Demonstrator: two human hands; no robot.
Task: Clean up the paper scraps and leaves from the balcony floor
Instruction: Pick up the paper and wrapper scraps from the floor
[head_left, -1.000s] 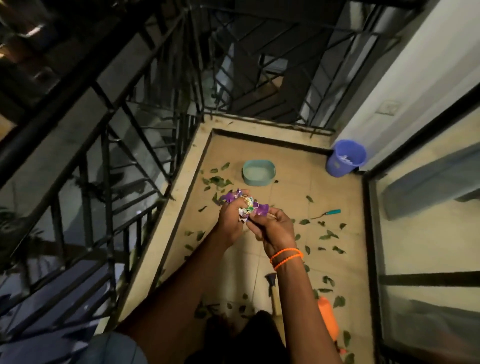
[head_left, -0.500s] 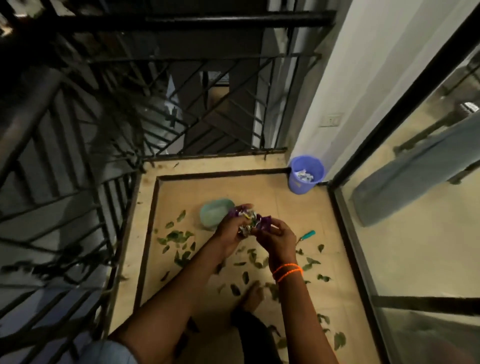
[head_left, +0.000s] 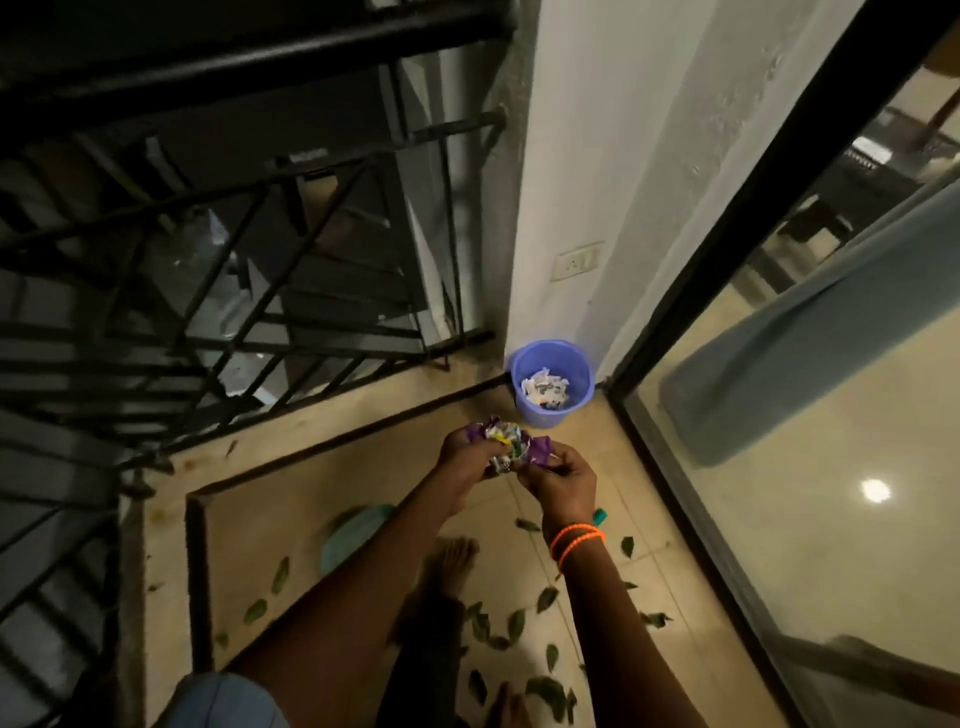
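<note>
Your left hand (head_left: 467, 454) and right hand (head_left: 561, 480) curl their fingers round the wad of paper scraps (head_left: 511, 444); the blue bucket (head_left: 552, 382) waits at one o'clock, leaves (head_left: 514, 623) at six

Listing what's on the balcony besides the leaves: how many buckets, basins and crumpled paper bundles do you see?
Blue bucket: 1
Teal basin: 1
Paper bundle: 1
Total: 3
</note>
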